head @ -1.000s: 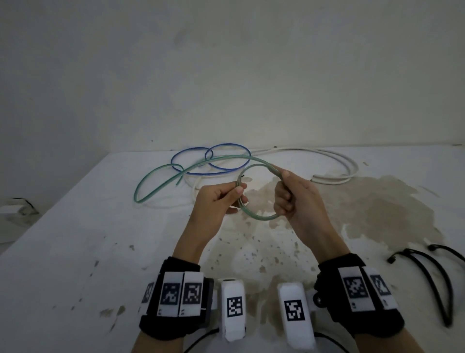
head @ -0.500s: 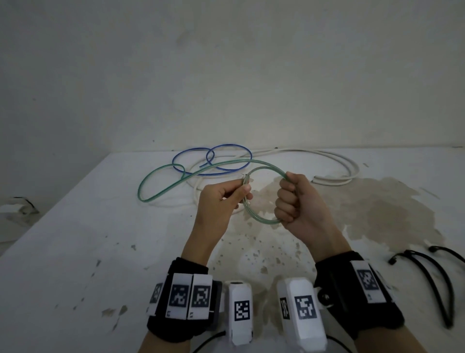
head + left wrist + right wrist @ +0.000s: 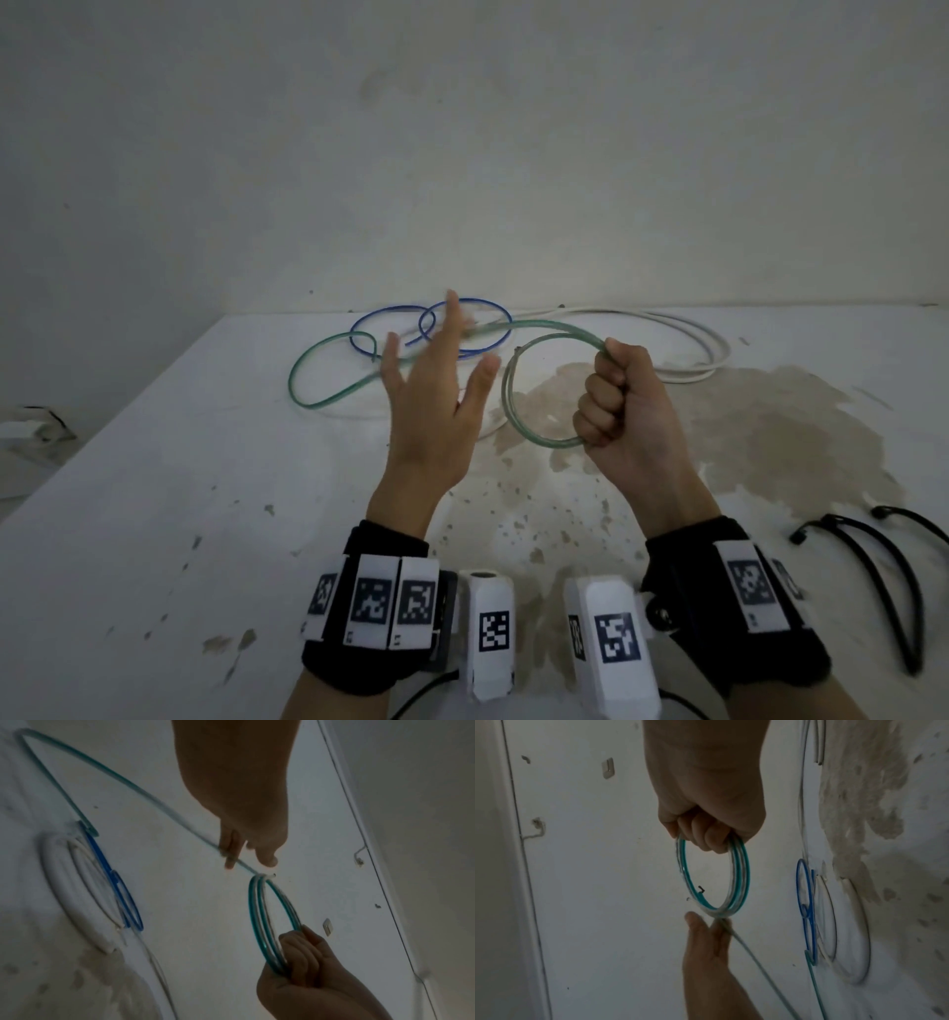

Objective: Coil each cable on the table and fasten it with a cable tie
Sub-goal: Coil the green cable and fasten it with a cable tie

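Observation:
My right hand (image 3: 611, 406) is closed in a fist round a small coil of green cable (image 3: 508, 395), holding it above the table. The coil shows two or three turns (image 3: 739, 874) under my right hand (image 3: 706, 825). From the coil the green tail (image 3: 318, 401) runs left and back down to the table. My left hand (image 3: 441, 370) is up beside the coil with fingers spread and straight. In the left wrist view its fingertips (image 3: 230, 860) touch the tail near the coil (image 3: 272, 923). A blue cable (image 3: 477, 308) and a white cable (image 3: 703, 344) lie loose at the back.
Black ties (image 3: 883, 570) lie on the white table (image 3: 154, 514) at the right edge. A brown stained patch (image 3: 744, 421) covers the table's right middle. A wall stands right behind the table. The table's left edge drops off near a small white object (image 3: 20, 426).
My left hand has let go of the coil, opened and moved left and back along the tail. My right hand now holds the coil alone, in a tighter fist.

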